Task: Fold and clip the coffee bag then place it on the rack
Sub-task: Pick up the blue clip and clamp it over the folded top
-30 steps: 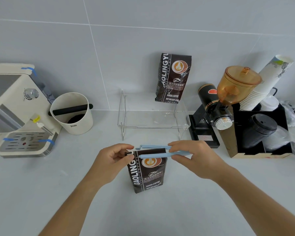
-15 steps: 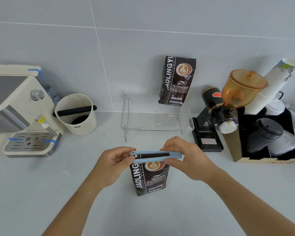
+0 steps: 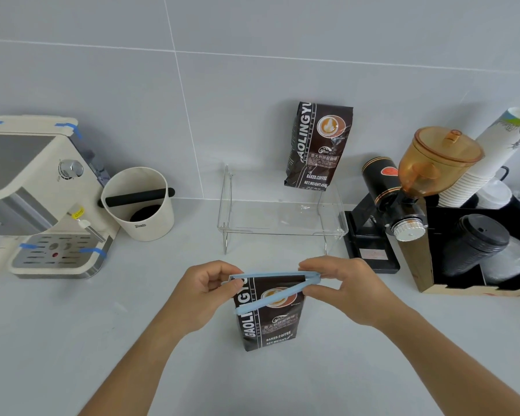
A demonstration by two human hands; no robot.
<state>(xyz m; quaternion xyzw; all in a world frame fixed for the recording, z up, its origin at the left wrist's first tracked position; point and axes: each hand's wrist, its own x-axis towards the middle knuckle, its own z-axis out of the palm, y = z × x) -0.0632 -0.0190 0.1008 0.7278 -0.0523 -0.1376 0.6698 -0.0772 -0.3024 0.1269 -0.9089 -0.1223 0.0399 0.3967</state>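
A dark brown coffee bag (image 3: 269, 322) stands upright on the grey counter, its top folded over. A long light-blue clip (image 3: 270, 291) lies across the bag's top, spread in a V: one arm runs along the top edge, the other slants down over the front. My left hand (image 3: 204, 291) pinches the bag's top left corner and the clip's free ends. My right hand (image 3: 342, 283) pinches the clip's hinge end at the bag's top right corner. Behind the hands stands a clear acrylic rack (image 3: 282, 223) with a second coffee bag (image 3: 317, 145) on its back right.
An espresso machine (image 3: 39, 199) and a white knock box (image 3: 140, 202) stand at the left. A black grinder with an amber hopper (image 3: 409, 190), a paper cup stack (image 3: 493, 157) and a box of black lids (image 3: 475, 244) crowd the right. The tiled wall is behind.
The clip, nearly closed on the bag's top half a second ago, now gapes in a V, its front arm swung down at the left. Both hands stay at the bag's corners.
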